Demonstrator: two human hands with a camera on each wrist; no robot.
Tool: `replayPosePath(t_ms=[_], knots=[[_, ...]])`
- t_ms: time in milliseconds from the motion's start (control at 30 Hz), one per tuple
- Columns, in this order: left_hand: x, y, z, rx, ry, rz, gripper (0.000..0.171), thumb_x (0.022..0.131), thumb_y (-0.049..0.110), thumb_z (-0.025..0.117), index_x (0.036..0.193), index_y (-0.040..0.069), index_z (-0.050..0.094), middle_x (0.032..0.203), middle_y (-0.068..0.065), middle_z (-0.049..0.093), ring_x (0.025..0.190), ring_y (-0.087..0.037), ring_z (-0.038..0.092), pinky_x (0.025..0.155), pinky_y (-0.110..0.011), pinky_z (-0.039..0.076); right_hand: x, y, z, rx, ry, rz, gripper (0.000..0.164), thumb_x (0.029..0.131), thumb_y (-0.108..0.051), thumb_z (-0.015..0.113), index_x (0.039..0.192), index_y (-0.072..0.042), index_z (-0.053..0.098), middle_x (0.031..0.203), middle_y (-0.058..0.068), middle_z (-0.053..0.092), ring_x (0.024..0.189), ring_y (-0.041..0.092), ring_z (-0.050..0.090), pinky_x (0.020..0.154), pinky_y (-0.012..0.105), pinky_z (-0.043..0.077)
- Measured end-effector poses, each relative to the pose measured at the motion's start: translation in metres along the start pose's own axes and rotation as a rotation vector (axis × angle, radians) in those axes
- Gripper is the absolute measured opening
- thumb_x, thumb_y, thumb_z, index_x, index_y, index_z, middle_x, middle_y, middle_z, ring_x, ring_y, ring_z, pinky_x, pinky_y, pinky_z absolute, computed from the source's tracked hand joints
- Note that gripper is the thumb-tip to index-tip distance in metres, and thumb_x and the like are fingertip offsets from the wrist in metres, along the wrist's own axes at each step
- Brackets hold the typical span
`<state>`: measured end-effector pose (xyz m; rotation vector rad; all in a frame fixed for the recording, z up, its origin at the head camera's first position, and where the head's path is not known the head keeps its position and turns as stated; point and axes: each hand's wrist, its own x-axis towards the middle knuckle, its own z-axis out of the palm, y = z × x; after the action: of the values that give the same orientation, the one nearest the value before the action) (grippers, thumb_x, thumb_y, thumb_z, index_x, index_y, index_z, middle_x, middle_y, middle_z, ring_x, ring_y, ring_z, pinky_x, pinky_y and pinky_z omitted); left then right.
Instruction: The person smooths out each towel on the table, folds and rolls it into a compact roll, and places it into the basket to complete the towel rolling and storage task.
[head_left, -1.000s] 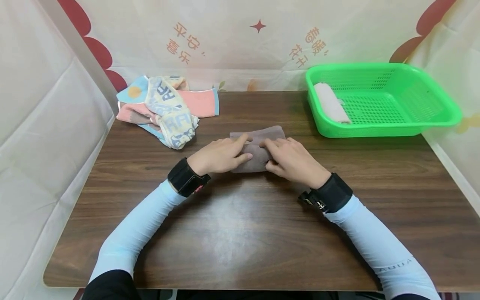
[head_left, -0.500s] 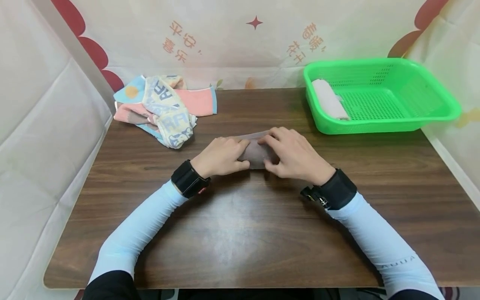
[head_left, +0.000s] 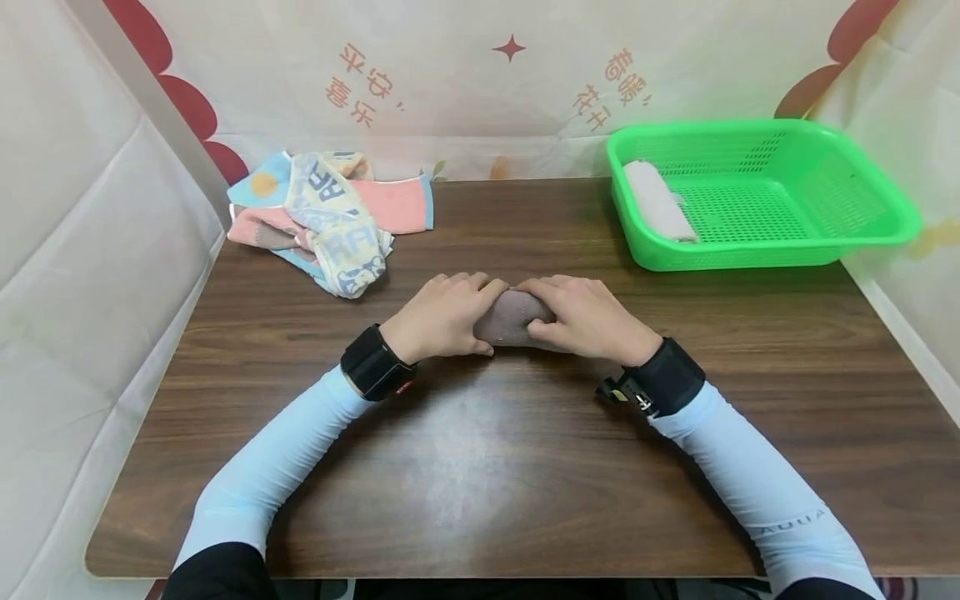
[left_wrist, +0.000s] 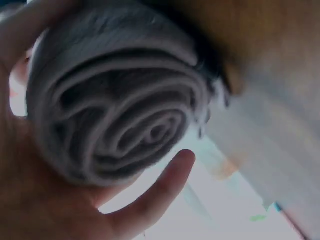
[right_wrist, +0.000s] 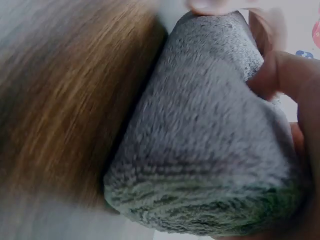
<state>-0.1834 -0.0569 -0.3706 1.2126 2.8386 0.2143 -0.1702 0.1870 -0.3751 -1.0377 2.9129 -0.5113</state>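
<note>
A grey towel (head_left: 513, 318), rolled into a thick cylinder, lies on the table between both hands. My left hand (head_left: 446, 318) grips its left end, fingers over the far side and thumb at the near side. The right hand (head_left: 588, 317) holds the other end the same way, its thumb against the cloth. In the left wrist view, the spiral layers of the rolled towel (left_wrist: 135, 115) show at the end, with the palm beside it. Fuzzy pile covers the towel (right_wrist: 200, 115) in the right wrist view, where a thumb (right_wrist: 270, 80) presses into it.
At the back left lies a crumpled pile of patterned pink, blue and cream cloths (head_left: 330, 217). A green plastic basket (head_left: 765, 257) stands at the back right, with a pale rolled cloth (head_left: 660, 202) along its left wall. Printed white sheeting (head_left: 465, 92) hangs behind the wooden table (head_left: 465, 483).
The flat part of the towel behind the roll has been taken up into it. Both hands have closed from fingertip contact to a grip around the roll's ends.
</note>
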Motion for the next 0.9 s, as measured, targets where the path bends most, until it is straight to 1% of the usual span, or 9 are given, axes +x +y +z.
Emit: replayPosePath(t_ms=[100, 167, 267, 367, 400, 467, 567, 700, 900], knots=[[0.000, 0.002, 0.003, 0.010, 0.029, 0.030, 0.065, 0.074, 0.040, 0.087, 0.123, 0.012, 0.055, 0.102, -0.005, 0.067, 0.088, -0.024, 0.068, 0.073, -0.045, 0.056, -0.002, -0.003, -0.003, 0.076, -0.069, 0.032, 0.045, 0.097, -0.026, 0.061, 0.141, -0.016, 0.056, 0.130, 0.007, 0.068, 0.115, 0.024, 0.066, 0.093, 0.050, 0.053], [-0.001, 0.002, 0.004, -0.005, 0.019, 0.036, 0.059, 0.074, 0.037, 0.085, 0.118, 0.011, 0.056, 0.094, -0.004, 0.066, 0.080, -0.022, 0.066, 0.068, -0.043, 0.055, -0.004, -0.007, -0.003, 0.070, -0.080, 0.025, 0.047, 0.095, -0.028, 0.064, 0.140, -0.017, 0.055, 0.128, 0.006, 0.067, 0.112, 0.023, 0.066, 0.091, 0.048, 0.053], [-0.002, 0.001, 0.002, -0.045, -0.028, 0.025, 0.056, 0.076, 0.039, 0.082, 0.117, 0.010, 0.056, 0.092, -0.003, 0.066, 0.078, -0.020, 0.065, 0.067, -0.042, 0.055, -0.006, -0.016, -0.002, -0.054, -0.044, -0.041, 0.066, 0.082, -0.040, 0.081, 0.138, -0.014, 0.055, 0.126, 0.006, 0.064, 0.111, 0.025, 0.064, 0.090, 0.048, 0.054], [-0.002, 0.000, -0.002, -0.097, -0.085, -0.008, 0.053, 0.078, 0.038, 0.080, 0.116, 0.011, 0.056, 0.095, -0.001, 0.067, 0.083, -0.019, 0.066, 0.072, -0.043, 0.056, -0.006, -0.023, 0.001, -0.195, 0.014, -0.122, 0.082, 0.068, -0.042, 0.092, 0.135, -0.009, 0.058, 0.121, 0.009, 0.064, 0.108, 0.029, 0.065, 0.086, 0.050, 0.056], [-0.002, 0.000, -0.003, -0.113, -0.100, -0.020, 0.052, 0.078, 0.038, 0.080, 0.117, 0.011, 0.056, 0.097, -0.001, 0.068, 0.085, -0.019, 0.066, 0.074, -0.043, 0.056, -0.005, -0.024, 0.002, -0.217, 0.023, -0.133, 0.084, 0.066, -0.041, 0.094, 0.134, -0.008, 0.058, 0.119, 0.010, 0.065, 0.107, 0.030, 0.066, 0.086, 0.050, 0.056], [-0.002, 0.001, -0.005, -0.129, -0.109, -0.035, 0.054, 0.078, 0.037, 0.082, 0.118, 0.012, 0.056, 0.101, -0.001, 0.068, 0.088, -0.020, 0.066, 0.076, -0.044, 0.057, -0.004, -0.022, 0.004, -0.210, 0.024, -0.128, 0.082, 0.066, -0.035, 0.094, 0.134, -0.007, 0.058, 0.117, 0.010, 0.068, 0.103, 0.029, 0.069, 0.081, 0.050, 0.058], [-0.002, 0.005, -0.005, -0.066, -0.066, -0.022, 0.064, 0.074, 0.039, 0.086, 0.124, 0.013, 0.054, 0.109, -0.003, 0.068, 0.095, -0.023, 0.067, 0.081, -0.046, 0.057, -0.002, -0.014, 0.004, -0.104, -0.013, -0.072, 0.074, 0.068, -0.032, 0.090, 0.133, -0.011, 0.059, 0.110, 0.005, 0.071, 0.092, 0.024, 0.070, 0.074, 0.046, 0.058], [-0.004, 0.012, -0.003, 0.095, 0.049, 0.028, 0.075, 0.070, 0.040, 0.090, 0.132, 0.016, 0.054, 0.116, -0.006, 0.066, 0.103, -0.027, 0.066, 0.082, -0.047, 0.056, -0.001, -0.003, -0.001, 0.143, -0.109, 0.008, 0.068, 0.073, -0.030, 0.083, 0.135, -0.016, 0.058, 0.105, 0.001, 0.072, 0.086, 0.018, 0.067, 0.073, 0.039, 0.054], [-0.007, 0.015, -0.004, 0.293, 0.214, 0.115, 0.088, 0.071, 0.041, 0.092, 0.144, 0.017, 0.051, 0.123, -0.006, 0.064, 0.109, -0.029, 0.063, 0.083, -0.047, 0.051, -0.002, 0.010, -0.007, 0.499, -0.230, 0.131, 0.064, 0.082, -0.026, 0.077, 0.142, -0.017, 0.053, 0.121, 0.003, 0.068, 0.103, 0.019, 0.064, 0.089, 0.038, 0.053]])
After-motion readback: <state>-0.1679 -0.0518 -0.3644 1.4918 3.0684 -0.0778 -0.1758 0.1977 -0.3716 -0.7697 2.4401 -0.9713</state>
